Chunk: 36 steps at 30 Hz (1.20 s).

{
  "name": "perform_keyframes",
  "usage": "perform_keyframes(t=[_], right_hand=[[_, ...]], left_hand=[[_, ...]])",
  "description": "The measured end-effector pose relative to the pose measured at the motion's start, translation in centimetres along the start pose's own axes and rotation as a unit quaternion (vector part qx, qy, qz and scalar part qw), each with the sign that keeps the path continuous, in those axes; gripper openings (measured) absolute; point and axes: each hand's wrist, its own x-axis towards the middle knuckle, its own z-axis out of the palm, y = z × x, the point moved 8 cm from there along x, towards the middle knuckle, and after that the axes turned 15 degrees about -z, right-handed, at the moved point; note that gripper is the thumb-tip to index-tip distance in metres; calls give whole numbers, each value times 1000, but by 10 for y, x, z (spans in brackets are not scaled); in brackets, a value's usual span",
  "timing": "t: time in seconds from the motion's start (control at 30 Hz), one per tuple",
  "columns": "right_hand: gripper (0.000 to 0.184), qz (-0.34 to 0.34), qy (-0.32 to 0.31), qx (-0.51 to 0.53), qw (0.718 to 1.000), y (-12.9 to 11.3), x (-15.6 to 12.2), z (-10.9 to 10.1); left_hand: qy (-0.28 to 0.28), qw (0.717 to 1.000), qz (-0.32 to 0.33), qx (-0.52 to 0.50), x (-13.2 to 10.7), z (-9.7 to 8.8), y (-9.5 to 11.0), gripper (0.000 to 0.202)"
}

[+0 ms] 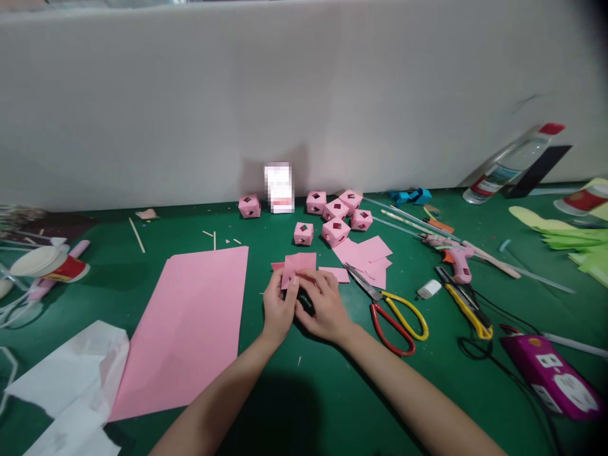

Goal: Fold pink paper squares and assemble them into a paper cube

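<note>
Between my two hands is a small folded piece of pink paper [304, 261], held just above the green table. My left hand [279, 307] pinches its left side with the thumb in front. My right hand [325, 304] has its fingertips bent against the paper's lower right edge. Behind the hands sit several folded pink paper cubes [335, 232] with diamond-shaped holes. To the right lie loose pink paper pieces [368, 256] and a pink strip [336, 274]. Scissors [380, 296] with red and yellow handles rest partly open beside my right hand.
Left lie a large pink sheet [199, 316], white paper [76, 373] and a paper cup [50, 263]. Right are a pink glue gun [458, 259], a yellow utility knife [468, 307], a purple box [553, 377] and a leaning bottle [510, 168]. A lit screen [279, 187] stands by the white wall.
</note>
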Motion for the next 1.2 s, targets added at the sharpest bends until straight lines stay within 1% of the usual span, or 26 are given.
perform_keyframes(t=[0.07, 0.13, 0.3, 0.4, 0.5, 0.6, 0.7, 0.8, 0.9, 1.03, 1.1, 1.2], right_hand=[[47, -5, -27, -27, 999, -1, -1, 4], [45, -1, -35, -46, 998, 1, -2, 6], [33, 6, 25, -50, 998, 5, -4, -2], [25, 5, 45, -30, 999, 6, -4, -6], [18, 4, 67, 3, 998, 6, -2, -11], [15, 13, 95, 49, 994, 9, -1, -16], [17, 37, 116, 76, 990, 14, -1, -18], [18, 45, 116, 77, 989, 16, -2, -17], [19, 31, 100, 80, 991, 13, -2, -12], [20, 16, 79, 99, 992, 10, -1, -7], [18, 29, 79, 105, 991, 12, 0, -8], [11, 55, 101, 113, 987, 17, 1, -11]], left_hand=[[5, 1000, -19, -14, 2, -1, 0, 21], [9, 999, -23, -24, 3, -2, 1, 22], [18, 1000, -8, 3, 3, -3, 2, 23], [17, 1000, -4, 10, 3, -3, 1, 24], [14, 1000, -4, -23, 5, -4, 2, 22], [-2, 998, -11, -68, 8, -3, 0, 28], [-30, 988, -55, -144, 13, -1, -11, 35], [-46, 976, -90, -192, 15, 2, -18, 36], [-43, 975, -84, -199, 16, 2, -18, 28], [-67, 968, -87, -226, 15, 5, -17, 35], [-60, 967, -97, -227, 16, 4, -20, 39], [-57, 967, -102, -225, 16, 3, -22, 39]])
